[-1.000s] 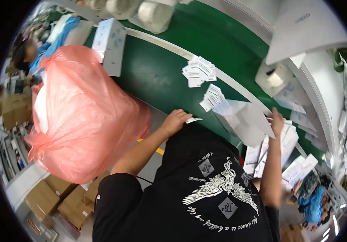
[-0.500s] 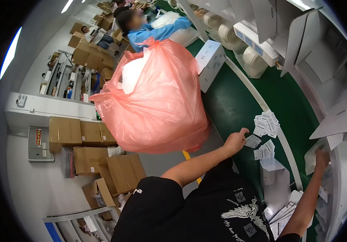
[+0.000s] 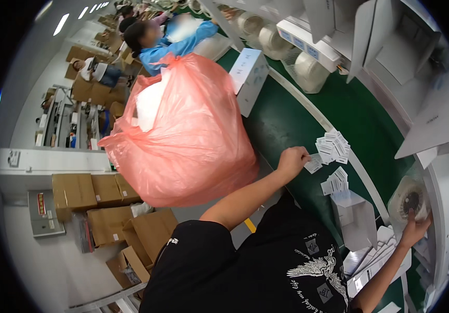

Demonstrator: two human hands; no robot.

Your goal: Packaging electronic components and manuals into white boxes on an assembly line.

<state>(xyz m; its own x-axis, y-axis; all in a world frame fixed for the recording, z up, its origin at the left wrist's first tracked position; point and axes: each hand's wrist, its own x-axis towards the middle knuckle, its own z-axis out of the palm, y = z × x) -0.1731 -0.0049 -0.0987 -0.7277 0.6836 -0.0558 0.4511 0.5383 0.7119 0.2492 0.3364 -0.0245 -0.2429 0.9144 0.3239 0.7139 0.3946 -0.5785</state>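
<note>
My left hand [image 3: 292, 163] is over the green bench, its thumb and fingers closed on the edge of a small white printed card [image 3: 313, 164]. Two loose piles of similar cards lie close by, a larger card pile [image 3: 333, 146] beyond it and a smaller card pile [image 3: 336, 181] nearer me. At the right edge of the bench, my right hand [image 3: 416, 230] grips a round white fan-like part [image 3: 410, 200] wrapped in a clear plastic bag. A white box [image 3: 353, 219] stands just nearer than the small card pile.
A bulging pink plastic bag [image 3: 193, 141] fills the space to my left. Behind it stands a white carton [image 3: 249, 81]. Bagged round parts [image 3: 310, 71] line the far side, below a power strip [image 3: 308, 46]. Flat white boxes [image 3: 378, 261] lie near me. A co-worker in blue sleeves [image 3: 182, 47] is beyond.
My left hand has closed on the single card. My right hand has brought the bagged round part out into fuller view. The whole view has shifted slightly.
</note>
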